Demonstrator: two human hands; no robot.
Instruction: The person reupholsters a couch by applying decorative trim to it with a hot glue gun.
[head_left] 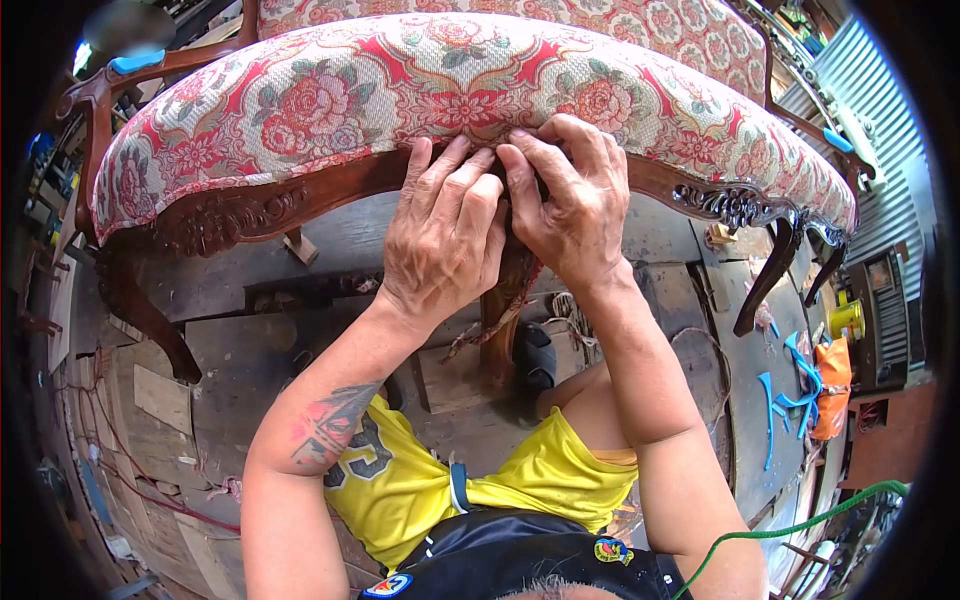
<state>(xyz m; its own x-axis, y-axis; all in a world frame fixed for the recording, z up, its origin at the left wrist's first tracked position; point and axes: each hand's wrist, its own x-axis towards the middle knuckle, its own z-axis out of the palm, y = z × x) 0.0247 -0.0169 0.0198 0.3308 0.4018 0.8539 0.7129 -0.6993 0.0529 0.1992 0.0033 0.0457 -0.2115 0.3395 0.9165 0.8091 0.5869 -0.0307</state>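
Note:
A sofa seat is covered in floral upholstery fabric [310, 110] in red, cream and green. Its lower edge meets the carved dark wooden front rail [300, 195]. At the middle of that edge, my left hand [445, 230] has its fingertips pressed against the fabric, the outer finger fairly straight. Close beside it, my right hand [575, 200] is bent, with thumb and forefinger pinched at the same edge. The palms face away, so what lies under the fingers is partly hidden. Below the hands, a wooden centre leg [500, 320] shows with a twisted strip along it.
Curved legs stand at the left [150, 310] and right [770, 275]. Blue strips [790, 395] and an orange bag [832, 385] lie at the right. A green cord [800, 515] crosses the lower right. Wood pieces [163, 397] and red cord lie on the floor at left.

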